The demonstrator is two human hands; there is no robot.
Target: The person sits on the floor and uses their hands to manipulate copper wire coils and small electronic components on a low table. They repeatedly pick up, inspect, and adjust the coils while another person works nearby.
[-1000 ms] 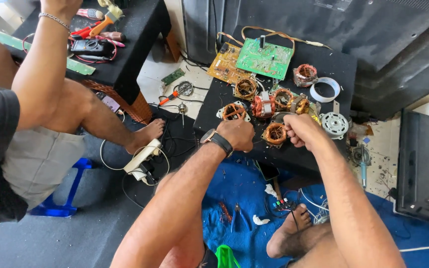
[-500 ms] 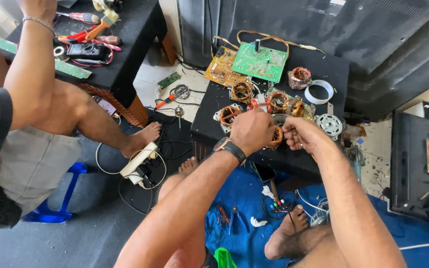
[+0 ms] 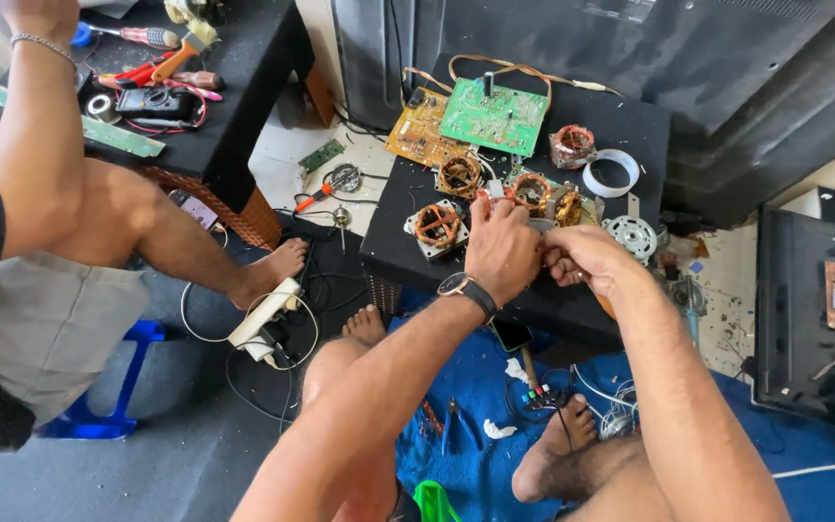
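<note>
Black bench (image 3: 620,130) crowded near its front edge | my left hand (image 3: 503,253) and right hand (image 3: 580,259) pressed together, pinching a small metal part (image 3: 543,225) mid-bench, near edge | risk: a slip drops it to the floor or knocks the copper-wound coil (image 3: 437,225) at left

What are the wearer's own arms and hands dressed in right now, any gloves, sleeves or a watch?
No gloves or sleeves: both forearms are bare. The left hand has a wristwatch with a dark strap and light-rimmed face. The right hand wears nothing visible.
</note>
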